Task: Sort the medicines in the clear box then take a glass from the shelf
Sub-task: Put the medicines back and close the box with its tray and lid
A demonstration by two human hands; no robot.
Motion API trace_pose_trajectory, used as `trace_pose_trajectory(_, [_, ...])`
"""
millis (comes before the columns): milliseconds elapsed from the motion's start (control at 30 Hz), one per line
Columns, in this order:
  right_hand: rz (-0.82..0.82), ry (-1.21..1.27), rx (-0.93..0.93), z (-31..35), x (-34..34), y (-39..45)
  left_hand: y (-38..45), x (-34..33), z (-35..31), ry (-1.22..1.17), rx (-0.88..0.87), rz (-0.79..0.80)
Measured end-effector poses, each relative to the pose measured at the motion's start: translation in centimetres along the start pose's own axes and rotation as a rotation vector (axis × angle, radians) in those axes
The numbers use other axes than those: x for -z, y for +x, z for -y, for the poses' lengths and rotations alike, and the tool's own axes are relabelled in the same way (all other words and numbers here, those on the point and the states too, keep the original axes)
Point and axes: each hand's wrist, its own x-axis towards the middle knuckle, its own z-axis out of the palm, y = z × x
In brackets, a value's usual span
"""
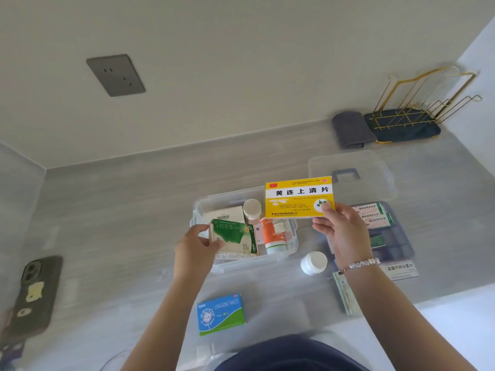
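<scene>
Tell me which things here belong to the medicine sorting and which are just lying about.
Job:
clear box
yellow box in right hand
green box in left hand
orange bottle
white bottle
blue box
lid
tray

Lying about:
phone
grey cloth
gold rack
socket

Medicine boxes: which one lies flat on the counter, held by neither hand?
The blue box, nearest the person; the yellow box and green box are both held.

six medicine boxes (300,197), three bottles (313,262), one phone (34,293)
</scene>
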Motion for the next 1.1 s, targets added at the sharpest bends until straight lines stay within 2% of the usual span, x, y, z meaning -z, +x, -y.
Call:
trace_pose_trajectory(300, [0.070, -0.065, -0.042, -0.2, -0.7, 2.3, 2.0, -2.5, -1.8, 0.355, 0.164, 0.167])
trace_pose_trajectory(500, [0.179, -0.110, -0.100, -0.2, -1.4, 2.7, 1.9, -3.0, -2.0, 0.371, 0.237, 0.150])
trace_pose_trajectory(567, [0.196, -0.135, -0.116, -0.5, -1.6, 2.5, 1.6, -2.9, -1.7, 0.302, 0.240, 0.115])
trace_pose_trajectory(667, [0.226, -0.200, -0.139, -1.2, -2.1, 2.1, 0.7, -2.4, -1.0, 0.079, 0.229, 0.045])
trace_pose_trajectory(800, [0.287, -0.324, -0.169, -2.9, -3.5, 1.2, -0.8, -1.5, -0.2, -0.163, 0.117, -0.080])
trace_pose_trajectory(967, [0.360, -0.578, -0.076, -4.2, -6.1, 0.6, -1.7, -0.6, 1.8, -0.155, -0.015, -0.381])
trace_pose_trajectory(1100, [0.382, -0.780, -0.056, -5.7, -8.6, 0.3, -0.7, -0.5, 3.3, -0.248, 0.034, -0.348])
